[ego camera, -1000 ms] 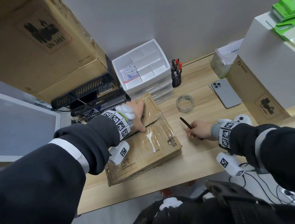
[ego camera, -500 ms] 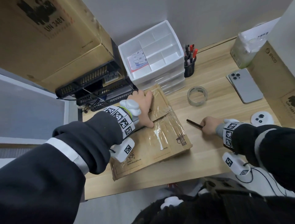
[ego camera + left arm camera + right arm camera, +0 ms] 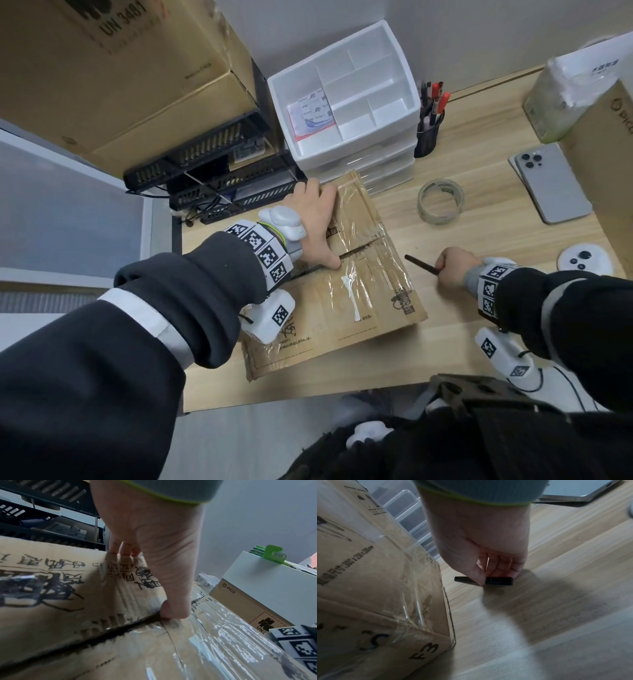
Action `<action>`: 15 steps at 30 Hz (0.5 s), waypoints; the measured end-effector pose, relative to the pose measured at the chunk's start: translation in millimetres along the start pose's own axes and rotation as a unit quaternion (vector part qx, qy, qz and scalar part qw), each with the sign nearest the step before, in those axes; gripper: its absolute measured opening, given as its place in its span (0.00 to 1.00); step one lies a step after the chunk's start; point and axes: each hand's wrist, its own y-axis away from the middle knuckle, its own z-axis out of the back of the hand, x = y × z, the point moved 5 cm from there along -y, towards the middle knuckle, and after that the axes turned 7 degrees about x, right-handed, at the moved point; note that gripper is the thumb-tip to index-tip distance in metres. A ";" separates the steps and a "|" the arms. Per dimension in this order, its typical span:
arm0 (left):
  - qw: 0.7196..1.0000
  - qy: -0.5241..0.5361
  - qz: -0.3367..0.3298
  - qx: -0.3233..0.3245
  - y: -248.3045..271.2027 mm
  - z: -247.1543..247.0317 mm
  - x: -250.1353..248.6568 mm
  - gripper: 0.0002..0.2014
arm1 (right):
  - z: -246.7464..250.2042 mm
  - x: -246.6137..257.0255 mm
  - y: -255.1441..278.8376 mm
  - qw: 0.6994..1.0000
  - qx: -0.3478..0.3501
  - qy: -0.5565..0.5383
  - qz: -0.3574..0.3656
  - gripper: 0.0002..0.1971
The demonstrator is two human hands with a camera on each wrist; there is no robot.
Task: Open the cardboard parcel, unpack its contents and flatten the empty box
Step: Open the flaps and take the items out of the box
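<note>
The brown cardboard parcel (image 3: 356,291) lies on the wooden desk (image 3: 479,240), wrapped in clear tape, with a dark slit (image 3: 359,248) open along its top seam. My left hand (image 3: 315,226) lies over the far top flap. Its fingers (image 3: 126,549) curl over the far edge and its thumb (image 3: 173,609) digs into the slit, so it grips that flap (image 3: 85,595). My right hand (image 3: 452,270) rests on the desk just right of the parcel (image 3: 376,588). It pinches a slim black cutter (image 3: 419,263) that lies flat on the wood (image 3: 498,580), apart from the box.
A white drawer organiser (image 3: 349,102) and a black tray rack (image 3: 212,171) stand right behind the parcel. A pen cup (image 3: 428,133), a tape roll (image 3: 440,202), a phone (image 3: 551,185), a round white device (image 3: 585,262) and a PICO box (image 3: 603,154) lie to the right.
The head view has swung, so everything sits further right and up in the frame. Both hands keep their places, the left on the flap and the right on the cutter.
</note>
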 end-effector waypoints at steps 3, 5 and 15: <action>1.000 0.005 -0.004 -0.001 0.0 -0.8 1.0 0.56 | 3.3 0.8 -2.2 1.000 -0.018 0.008 0.001 0.12; 1.000 0.006 -0.005 -0.004 0.6 -0.5 1.1 0.55 | 6.5 1.5 -3.0 0.999 -0.032 0.005 0.011 0.12; 0.999 0.014 -0.040 -0.012 -3.3 5.7 -21.4 0.57 | 20.6 14.2 4.9 0.995 -0.022 -0.059 0.083 0.08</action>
